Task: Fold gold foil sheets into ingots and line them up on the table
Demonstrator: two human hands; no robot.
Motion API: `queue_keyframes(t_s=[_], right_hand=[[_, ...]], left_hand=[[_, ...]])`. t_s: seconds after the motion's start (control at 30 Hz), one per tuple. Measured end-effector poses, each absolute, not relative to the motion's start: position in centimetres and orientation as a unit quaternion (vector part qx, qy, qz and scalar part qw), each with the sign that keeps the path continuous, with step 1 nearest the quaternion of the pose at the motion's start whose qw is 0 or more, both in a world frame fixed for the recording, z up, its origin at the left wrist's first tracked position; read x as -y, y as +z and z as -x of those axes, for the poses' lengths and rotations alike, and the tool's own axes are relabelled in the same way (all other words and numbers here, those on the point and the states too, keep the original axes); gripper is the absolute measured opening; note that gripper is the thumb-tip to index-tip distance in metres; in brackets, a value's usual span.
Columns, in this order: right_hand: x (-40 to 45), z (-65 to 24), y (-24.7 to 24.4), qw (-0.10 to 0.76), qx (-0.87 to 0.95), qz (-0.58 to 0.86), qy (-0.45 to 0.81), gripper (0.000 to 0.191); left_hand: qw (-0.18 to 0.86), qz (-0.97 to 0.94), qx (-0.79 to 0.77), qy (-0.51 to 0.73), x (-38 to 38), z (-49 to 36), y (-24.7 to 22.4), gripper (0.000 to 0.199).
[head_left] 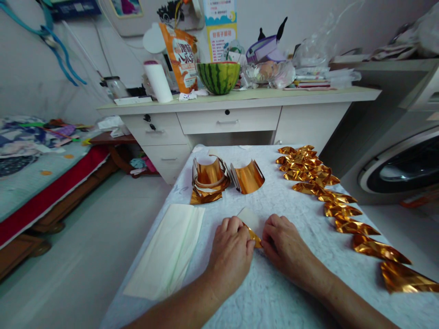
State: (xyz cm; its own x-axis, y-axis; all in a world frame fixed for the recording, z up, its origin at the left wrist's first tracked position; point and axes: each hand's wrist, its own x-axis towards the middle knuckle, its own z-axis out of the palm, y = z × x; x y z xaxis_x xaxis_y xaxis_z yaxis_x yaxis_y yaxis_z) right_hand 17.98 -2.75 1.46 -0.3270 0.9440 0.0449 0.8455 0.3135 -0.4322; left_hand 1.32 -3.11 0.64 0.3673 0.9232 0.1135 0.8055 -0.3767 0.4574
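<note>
Bare forearms (192, 299) reach over the bench (274, 297), which is covered in pale bluish cloth, ending in two hands with a small, folded, shiny gold foil piece (255, 238) between them. Its long axis slants from far left to near right, one end pointing under the left hand (231, 246), the other at the right hand (286, 242). Left fingers are curled, pinching and partly hiding the foil; right thumb and fingertips pinch its near end. Just beyond it, between the hands, shows a pale flat piece (249, 214).

Left of the left hand lies a long cream paper stack (166, 256). Past the hands, two curled gold foil stacks (248, 177) stand side by side, blocking the way straight ahead and to the left. Right of the right hand, twisted gold foil pieces (341, 210) run in a row toward the far edge, mostly lying crosswise. Farther off, a white drawer unit (206, 118) bears a green-striped half watermelon (219, 78).
</note>
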Motion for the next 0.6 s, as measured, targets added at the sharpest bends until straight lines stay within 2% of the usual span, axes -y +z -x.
queue_keyframes(t_s=[0.33, 0.47, 0.6], right_hand=[[2.91, -17.98, 1.00, 0.129, 0.795, 0.573, 0.155, 0.014], [2.92, -18.10, 0.58, 0.138, 0.795, 0.572, 0.149, 0.009], [2.92, -17.96, 0.46, 0.155, 0.795, 0.564, 0.158, 0.013]], left_hand=[[0.137, -0.793, -0.567, 0.175, 3.15, -1.13, 0.54, 0.010], [0.135, -0.792, -0.566, 0.184, 3.15, -1.00, 0.34, 0.014], [0.160, -0.790, -0.563, 0.185, 3.03, -0.76, 0.43, 0.014]])
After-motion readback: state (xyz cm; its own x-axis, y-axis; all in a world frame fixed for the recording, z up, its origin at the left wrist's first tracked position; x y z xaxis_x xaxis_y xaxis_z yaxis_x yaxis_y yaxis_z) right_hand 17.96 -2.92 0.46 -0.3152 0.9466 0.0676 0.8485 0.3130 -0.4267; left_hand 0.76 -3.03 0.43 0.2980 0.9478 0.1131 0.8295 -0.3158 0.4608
